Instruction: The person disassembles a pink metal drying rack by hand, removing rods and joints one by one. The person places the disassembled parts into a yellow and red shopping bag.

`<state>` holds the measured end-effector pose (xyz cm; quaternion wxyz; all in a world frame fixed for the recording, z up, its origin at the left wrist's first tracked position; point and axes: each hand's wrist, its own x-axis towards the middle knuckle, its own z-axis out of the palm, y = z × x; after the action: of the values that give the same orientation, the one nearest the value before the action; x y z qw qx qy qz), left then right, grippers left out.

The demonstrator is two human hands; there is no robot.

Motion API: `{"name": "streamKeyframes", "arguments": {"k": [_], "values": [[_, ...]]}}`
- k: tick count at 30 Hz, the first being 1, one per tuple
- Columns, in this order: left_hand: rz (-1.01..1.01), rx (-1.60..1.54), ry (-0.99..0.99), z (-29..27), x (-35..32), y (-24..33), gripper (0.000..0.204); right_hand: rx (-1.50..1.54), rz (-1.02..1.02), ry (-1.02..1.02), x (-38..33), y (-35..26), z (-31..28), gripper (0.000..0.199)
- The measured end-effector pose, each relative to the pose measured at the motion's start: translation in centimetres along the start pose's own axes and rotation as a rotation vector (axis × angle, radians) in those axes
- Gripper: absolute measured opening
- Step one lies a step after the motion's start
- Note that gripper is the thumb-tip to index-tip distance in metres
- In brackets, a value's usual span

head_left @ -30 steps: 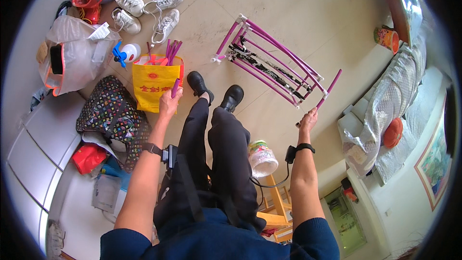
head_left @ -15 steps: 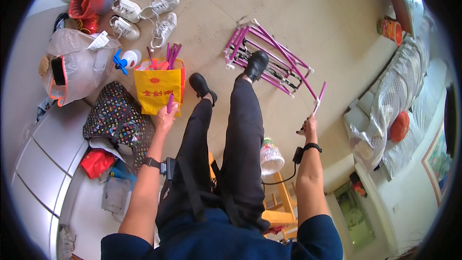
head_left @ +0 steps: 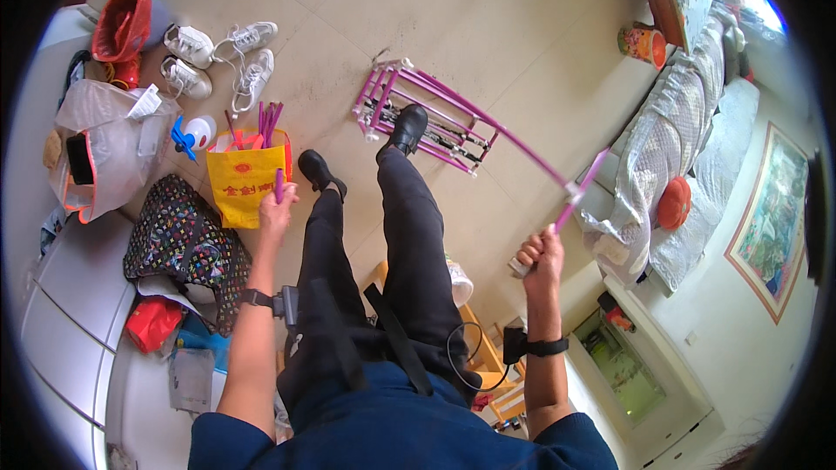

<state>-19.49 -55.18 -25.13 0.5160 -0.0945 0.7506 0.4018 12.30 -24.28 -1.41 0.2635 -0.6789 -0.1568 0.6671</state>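
Observation:
My left hand [head_left: 276, 214] is closed around a short purple tube [head_left: 279, 183], in front of a yellow bag [head_left: 244, 200] from which several purple tubes [head_left: 269, 122] stick up. My right hand [head_left: 543, 254] grips a purple rack pole [head_left: 596, 176] below a white connector [head_left: 571, 192]. A long purple tube [head_left: 527, 153] runs from that connector back to a rack frame [head_left: 470, 113] of purple tubes and white joints on the floor. One black shoe [head_left: 407, 127] is at the frame. A small silvery piece [head_left: 519, 268] shows at my right fingers; I cannot tell what it is.
Left of the bag are white sneakers [head_left: 252, 78], a spray bottle [head_left: 199, 130], a clear plastic bag [head_left: 113, 122] and a patterned bag [head_left: 187, 235]. At right stands a covered sofa [head_left: 666, 122] with a bin [head_left: 643, 45] at its far end. A wooden chair [head_left: 488, 352] is beneath me.
My right hand has drawn nearer and rightward, pulling the connector and long tube outward from the frame. The whole view has shifted. My left hand still holds its tube near the yellow bag.

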Motion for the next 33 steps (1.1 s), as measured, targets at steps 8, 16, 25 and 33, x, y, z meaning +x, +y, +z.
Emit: {"name": "streamKeyframes", "arguments": {"k": [8, 16, 25, 33], "values": [[0.202, -0.175, -0.164, 4.3, -1.1, 6.7, 0.030, -0.514, -0.498, -0.116, -4.7, -4.3, 10.9, 0.021], [1.074, 0.295, 0.576, -2.0, 1.1, 15.9, 0.044, -0.474, 0.001, -0.302, -4.6, -0.2, 12.8, 0.029], [0.750, 0.848, -0.456, -7.6, -4.1, 12.9, 0.017, -0.416, 0.018, -0.358, -2.9, 0.8, 13.8, 0.032], [0.228, 0.438, 0.001, -2.1, -5.6, 8.0, 0.032, -0.230, 0.015, -0.404, 3.5, 6.8, 21.6, 0.031]]}}
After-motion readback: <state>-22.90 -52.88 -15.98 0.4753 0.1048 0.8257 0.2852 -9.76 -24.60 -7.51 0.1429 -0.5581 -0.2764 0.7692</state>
